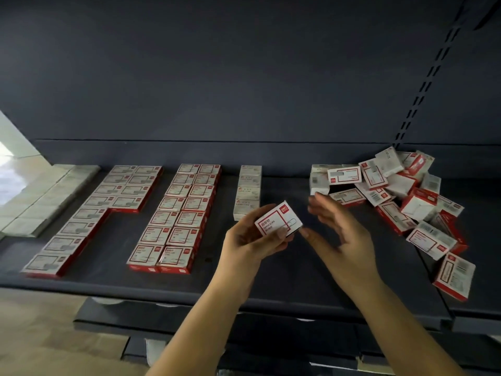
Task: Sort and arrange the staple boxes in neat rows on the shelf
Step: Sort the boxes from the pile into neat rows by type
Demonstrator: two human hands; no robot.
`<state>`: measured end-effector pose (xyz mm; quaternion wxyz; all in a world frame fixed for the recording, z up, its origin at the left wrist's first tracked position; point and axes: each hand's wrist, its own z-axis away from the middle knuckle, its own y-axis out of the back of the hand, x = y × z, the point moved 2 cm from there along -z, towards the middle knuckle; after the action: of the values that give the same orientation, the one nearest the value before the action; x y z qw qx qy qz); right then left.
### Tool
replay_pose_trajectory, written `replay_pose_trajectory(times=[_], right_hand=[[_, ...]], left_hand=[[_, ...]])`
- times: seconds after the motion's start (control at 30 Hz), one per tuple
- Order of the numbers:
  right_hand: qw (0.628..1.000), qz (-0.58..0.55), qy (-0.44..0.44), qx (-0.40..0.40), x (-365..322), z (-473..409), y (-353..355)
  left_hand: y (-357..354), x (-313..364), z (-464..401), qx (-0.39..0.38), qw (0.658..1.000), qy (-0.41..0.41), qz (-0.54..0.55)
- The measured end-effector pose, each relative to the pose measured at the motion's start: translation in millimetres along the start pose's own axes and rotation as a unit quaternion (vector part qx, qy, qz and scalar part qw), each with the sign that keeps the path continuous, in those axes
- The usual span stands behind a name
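Note:
My left hand [248,241] grips a small white and red box [278,218] above the dark shelf [244,283], its label facing up. My right hand [340,234] hovers just to the right of that box with straight fingers, holding nothing. Neat rows of red and white boxes [176,215] lie at centre left, with another block of such boxes [92,213] further left. A single short column of white boxes [248,191] runs behind my left hand. A loose heap of mixed boxes [401,196] lies at the right.
A flat block of pale boxes [46,196] sits at the far left end of the shelf. The dark back panel [244,77] rises behind, with a slotted upright [423,85] at right. A lower shelf edge [244,329] juts out below.

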<state>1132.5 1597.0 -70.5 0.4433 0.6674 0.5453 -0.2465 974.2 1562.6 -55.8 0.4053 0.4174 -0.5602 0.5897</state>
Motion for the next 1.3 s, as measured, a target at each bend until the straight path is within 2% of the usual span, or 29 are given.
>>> replay_pose_trajectory(times=[0.13, 0.3, 0.37, 0.5, 0.57, 0.63, 0.7, 0.8, 0.97, 1.03, 1.17, 1.3], right_hand=[[0.997, 0.043, 0.006, -0.070, -11, 1, -20], [0.974, 0.135, 0.070, -0.166, -23, -6, -53], [0.960, 0.183, 0.118, -0.178, -28, -10, -66], [0.940, 0.243, 0.186, -0.153, -40, -25, -95], [0.939, 0.257, 0.184, -0.140, -42, -37, -112], [0.941, 0.268, 0.168, -0.119, -38, -51, -131], [0.949, 0.268, 0.137, -0.093, -34, -68, -152], [0.963, 0.255, 0.051, -0.066, -26, -97, -184], [0.964, 0.254, -0.047, -0.067, -10, -144, -231], [0.959, 0.254, -0.101, -0.076, -4, -160, -245], [0.954, 0.236, -0.173, -0.066, 6, -177, -269], [0.955, 0.210, -0.201, -0.057, 3, -173, -275]], left_hand=[[23, 3, 3, 0.010, 0.999, 0.033, -0.005], [52, 10, 5, -0.013, 0.997, 0.047, -0.055], [66, 16, 4, -0.031, 0.994, 0.045, -0.091], [100, 34, -1, -0.055, 0.986, 0.021, -0.154], [119, 48, -10, -0.049, 0.959, -0.057, -0.272], [143, 59, -25, -0.030, 0.897, -0.168, -0.409], [169, 65, -47, -0.002, 0.839, -0.223, -0.496], [203, 71, -83, 0.035, 0.790, -0.208, -0.575], [227, 78, -130, -0.002, 0.759, -0.129, -0.638], [229, 79, -141, -0.021, 0.765, -0.101, -0.636], [237, 73, -160, -0.023, 0.821, -0.014, -0.570], [243, 64, -169, -0.055, 0.839, -0.004, -0.541]])
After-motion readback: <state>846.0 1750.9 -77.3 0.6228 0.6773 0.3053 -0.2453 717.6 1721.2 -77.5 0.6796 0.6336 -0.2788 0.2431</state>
